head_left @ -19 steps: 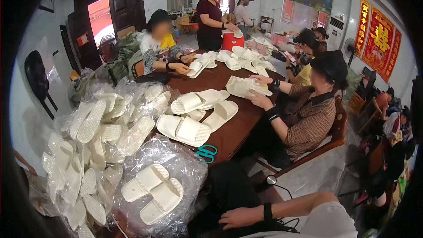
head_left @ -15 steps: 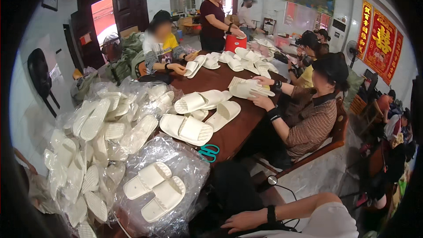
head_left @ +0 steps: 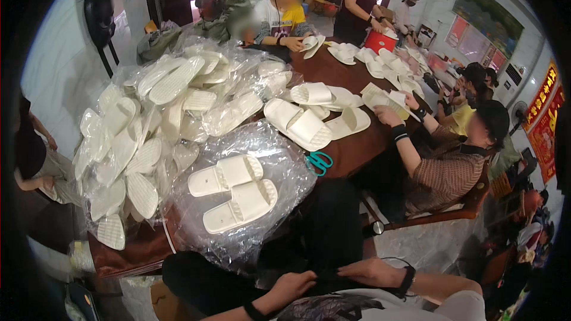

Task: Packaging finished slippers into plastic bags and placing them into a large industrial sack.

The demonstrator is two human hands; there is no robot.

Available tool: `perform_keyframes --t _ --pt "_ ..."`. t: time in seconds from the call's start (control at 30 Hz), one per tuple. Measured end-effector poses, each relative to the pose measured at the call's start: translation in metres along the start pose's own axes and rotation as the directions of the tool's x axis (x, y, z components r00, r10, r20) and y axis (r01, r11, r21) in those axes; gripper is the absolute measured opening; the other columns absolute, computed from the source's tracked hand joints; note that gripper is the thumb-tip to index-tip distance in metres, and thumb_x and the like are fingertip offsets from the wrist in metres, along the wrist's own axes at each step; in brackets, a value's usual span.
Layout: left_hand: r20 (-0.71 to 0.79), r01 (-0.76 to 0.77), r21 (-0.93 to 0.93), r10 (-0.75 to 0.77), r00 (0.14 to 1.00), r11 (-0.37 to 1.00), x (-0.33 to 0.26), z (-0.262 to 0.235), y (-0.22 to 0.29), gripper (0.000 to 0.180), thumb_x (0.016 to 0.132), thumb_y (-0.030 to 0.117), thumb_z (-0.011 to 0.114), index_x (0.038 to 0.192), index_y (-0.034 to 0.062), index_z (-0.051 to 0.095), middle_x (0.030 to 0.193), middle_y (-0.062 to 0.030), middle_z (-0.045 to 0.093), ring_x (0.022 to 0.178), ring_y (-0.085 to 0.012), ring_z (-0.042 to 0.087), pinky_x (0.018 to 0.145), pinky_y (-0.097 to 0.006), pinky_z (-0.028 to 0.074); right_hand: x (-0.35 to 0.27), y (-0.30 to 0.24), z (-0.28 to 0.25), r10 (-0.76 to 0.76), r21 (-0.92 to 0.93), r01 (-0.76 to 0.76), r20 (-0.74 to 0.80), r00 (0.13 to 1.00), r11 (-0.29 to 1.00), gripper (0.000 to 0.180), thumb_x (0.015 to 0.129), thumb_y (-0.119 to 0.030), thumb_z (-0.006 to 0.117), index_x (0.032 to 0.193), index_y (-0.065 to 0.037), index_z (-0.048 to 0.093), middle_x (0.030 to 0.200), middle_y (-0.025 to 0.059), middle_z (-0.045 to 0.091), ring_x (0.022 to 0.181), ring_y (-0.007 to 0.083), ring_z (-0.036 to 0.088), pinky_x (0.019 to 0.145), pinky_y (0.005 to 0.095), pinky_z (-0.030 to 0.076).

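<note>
My left hand [head_left: 292, 285] and my right hand [head_left: 372, 272] are low over my lap, a short gap apart. Both have fingers drawn together against dark cloth; whether anything small is in them is hidden. A cream slipper pair [head_left: 233, 193] lies soles down, side by side, on a stack of clear plastic bags [head_left: 279, 169] on the table before me. Left of it is a heap of bagged cream slippers [head_left: 172, 83]. Beyond the bags are several loose slippers [head_left: 297, 123], next to teal-handled scissors [head_left: 319, 163].
The brown table [head_left: 357, 153] runs away from me. A co-worker in a patterned brown top [head_left: 449, 169] sits at its right, holding a slipper [head_left: 380, 100]. Others work at the far end beside a red bucket [head_left: 379, 42]. Another person [head_left: 38, 148] stands at the left edge.
My view has turned left and down, so the table sits further right and higher. My left hand has come into view; my right hand has lifted from its flatter rest in my lap.
</note>
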State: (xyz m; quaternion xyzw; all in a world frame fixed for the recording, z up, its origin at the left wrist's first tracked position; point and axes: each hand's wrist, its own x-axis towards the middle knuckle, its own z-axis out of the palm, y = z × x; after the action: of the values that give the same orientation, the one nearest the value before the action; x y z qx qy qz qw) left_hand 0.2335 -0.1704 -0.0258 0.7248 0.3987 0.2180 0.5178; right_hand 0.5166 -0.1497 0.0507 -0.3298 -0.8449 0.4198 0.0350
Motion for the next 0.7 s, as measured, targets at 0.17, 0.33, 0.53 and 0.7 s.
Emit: perform_keyframes --t 0.17,0.33,0.53,0.7 --pt "0.240 -0.103 0.146 0.066 0.968 0.984 0.038 0.025 0.030 0.018 0.090 0.027 0.056 0.099 0.0109 0.057 0.079 -0.0163 0.065 0.078 -0.0379 0.063 0.063 -0.048 0.049 -0.060 -0.013 0.010 0.197 -0.007 -0.199 -0.106 0.975 0.980 0.035 0.089 -0.011 0.061 0.125 -0.010 0.060 0.128 0.0102 0.060 0.108 0.0280 0.063 0.088 0.0381 0.052" --pt "0.296 -0.058 0.118 0.020 0.955 0.991 0.051 0.015 0.009 0.021 0.089 0.028 0.057 0.100 0.0102 0.059 0.084 -0.0143 0.067 0.084 -0.0358 0.064 0.069 -0.047 0.049 -0.037 -0.026 0.003 0.342 0.030 -0.341 -0.079 0.936 0.940 0.033 0.092 -0.019 0.061 0.123 -0.008 0.061 0.126 0.0120 0.060 0.108 0.0294 0.062 0.089 0.0383 0.052" --pt "-0.169 -0.004 -0.281 -0.045 0.985 0.960 0.029 -0.097 -0.007 0.017 0.096 0.016 0.052 0.098 0.0026 0.061 0.084 -0.0082 0.068 0.079 -0.0175 0.067 0.073 -0.030 0.052 0.076 -0.009 -0.055 0.132 0.070 -0.118 -0.254 0.958 0.991 0.024 0.094 -0.013 0.059 0.113 -0.001 0.064 0.092 0.0104 0.070 0.077 0.0133 0.067 0.069 0.0265 0.053" --pt "-0.732 0.273 0.219 -0.027 0.681 0.937 0.012 -0.215 -0.047 0.011 0.087 0.009 0.060 0.096 0.0022 0.063 0.087 -0.0134 0.068 0.078 -0.0288 0.066 0.072 -0.034 0.051 0.216 -0.012 -0.062 0.107 0.348 0.005 -0.302 0.947 0.937 0.020 0.094 -0.012 0.057 0.108 0.000 0.062 0.079 0.0102 0.068 0.065 0.0135 0.066 0.060 0.0262 0.053"
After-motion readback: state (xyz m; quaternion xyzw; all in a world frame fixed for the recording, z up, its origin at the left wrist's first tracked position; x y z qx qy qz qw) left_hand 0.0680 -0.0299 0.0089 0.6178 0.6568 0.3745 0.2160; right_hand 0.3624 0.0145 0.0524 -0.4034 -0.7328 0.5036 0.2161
